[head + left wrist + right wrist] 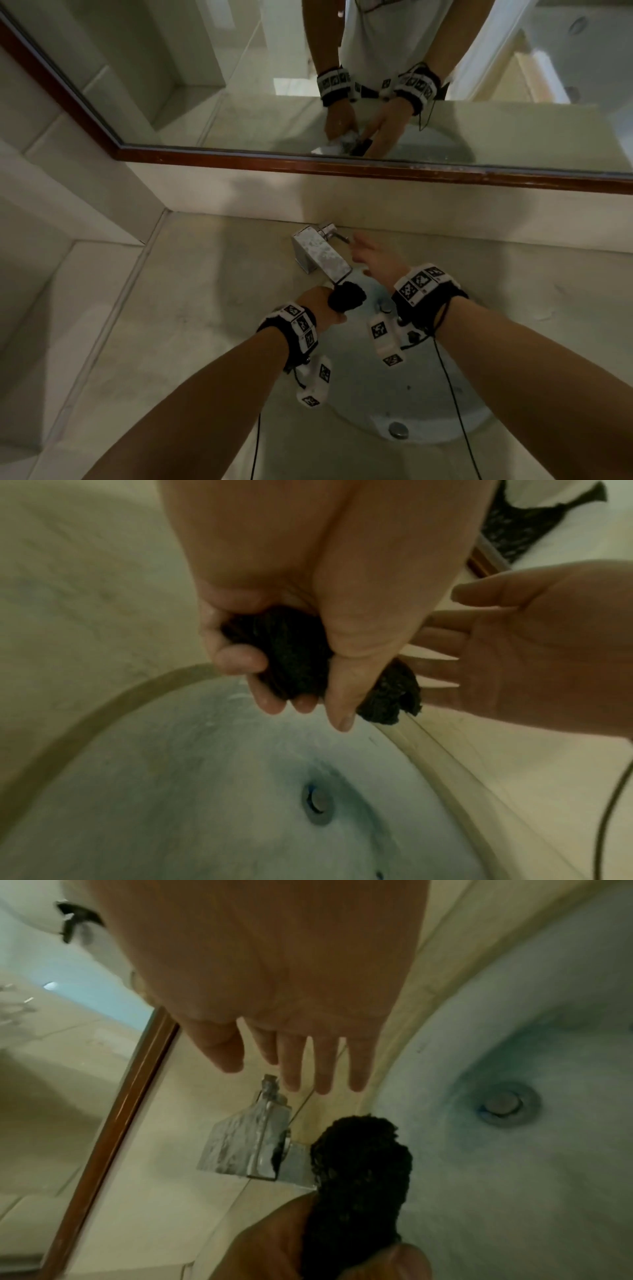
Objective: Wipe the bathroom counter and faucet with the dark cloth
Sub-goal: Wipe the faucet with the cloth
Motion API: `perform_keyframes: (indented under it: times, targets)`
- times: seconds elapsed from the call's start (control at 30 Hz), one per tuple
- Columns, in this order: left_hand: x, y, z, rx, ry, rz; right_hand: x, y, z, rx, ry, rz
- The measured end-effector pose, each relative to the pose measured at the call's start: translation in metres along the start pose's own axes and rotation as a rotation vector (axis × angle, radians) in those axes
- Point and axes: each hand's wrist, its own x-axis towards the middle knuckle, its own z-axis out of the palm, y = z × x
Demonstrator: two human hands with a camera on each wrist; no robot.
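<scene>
My left hand (323, 306) grips the bunched dark cloth (346, 296) just below the tip of the chrome faucet (320, 253), over the back of the basin. From the left wrist view the cloth (294, 658) is squeezed in the curled fingers (240, 660) above the basin. My right hand (373, 257) is open with straight fingers, beside the faucet's right side, near its small lever (342, 237). In the right wrist view the straight fingers (291, 1064) hover above the faucet (246, 1145), with the cloth (359, 1172) below them. The beige counter (205, 308) surrounds the basin.
A round white basin (428, 404) with a metal drain (318, 803) lies under both hands. A wood-framed mirror (342, 168) runs along the back wall above the faucet. A tiled side wall (51, 240) bounds the counter at left. Cables hang from both wrists.
</scene>
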Motion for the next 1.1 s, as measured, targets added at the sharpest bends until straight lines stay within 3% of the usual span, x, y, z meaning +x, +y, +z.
perform_keyframes:
  times: [0.13,0.23,0.37,0.57,0.7,0.77,0.87,0.97,1.1]
  targets:
    - [-0.024,0.011,0.000,0.278,0.041,0.060,-0.029,0.022,-0.014,-0.025,-0.116,0.272]
    - [-0.044,0.029,-0.005,0.413,0.096,0.142,-0.053,0.037,-0.029,-0.038,-0.259,0.355]
    - [-0.067,0.053,-0.010,0.603,0.193,0.253,-0.074,0.029,-0.054,-0.043,-0.432,0.308]
    - [-0.093,0.088,-0.020,0.896,0.397,0.539,-0.103,-0.007,-0.086,-0.195,-0.515,0.125]
    - [-0.104,0.116,-0.029,1.014,0.436,0.768,-0.119,-0.018,-0.092,-0.280,-0.614,0.144]
    - [-0.109,0.127,-0.030,1.083,0.439,0.834,-0.123,-0.019,-0.093,-0.330,-0.588,0.157]
    - [-0.111,0.132,-0.027,1.130,0.486,0.837,-0.123,-0.018,-0.091,-0.381,-0.538,0.141]
    - [-0.108,0.136,-0.023,1.078,0.438,0.693,-0.121,-0.017,-0.086,-0.414,-0.502,0.148]
    - [-0.102,0.140,-0.014,0.890,0.357,0.473,-0.116,-0.018,-0.079,-0.981,-0.374,-0.042]
